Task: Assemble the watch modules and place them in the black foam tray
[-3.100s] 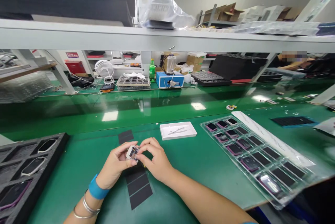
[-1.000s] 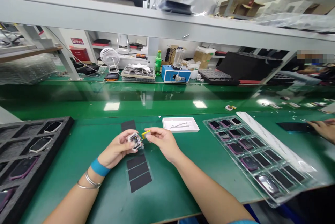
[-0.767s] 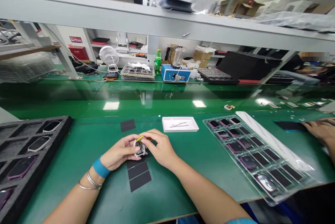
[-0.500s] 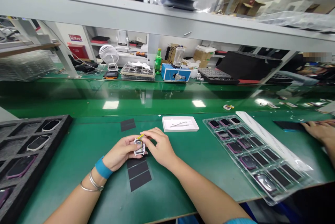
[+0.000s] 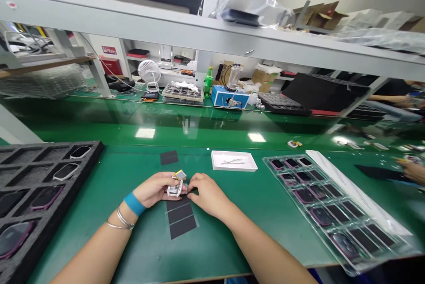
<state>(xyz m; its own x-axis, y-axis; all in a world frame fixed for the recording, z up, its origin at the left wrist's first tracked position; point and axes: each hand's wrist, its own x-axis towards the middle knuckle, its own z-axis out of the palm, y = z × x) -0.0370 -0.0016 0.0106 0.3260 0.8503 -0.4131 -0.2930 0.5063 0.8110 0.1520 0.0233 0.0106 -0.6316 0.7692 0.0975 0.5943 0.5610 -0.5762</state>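
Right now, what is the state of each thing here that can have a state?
left hand: holds the small white housing, open side up
right hand: fingertips at the housing
foam tray: partly filled
clear tray: partly filled
white dish: holds tweezers

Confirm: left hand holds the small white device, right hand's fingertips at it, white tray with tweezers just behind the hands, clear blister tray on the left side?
Not quite. In the head view the clear blister tray lies on the right; the black foam tray is on the left. The rest holds: left hand, small white device, right hand, white tray.
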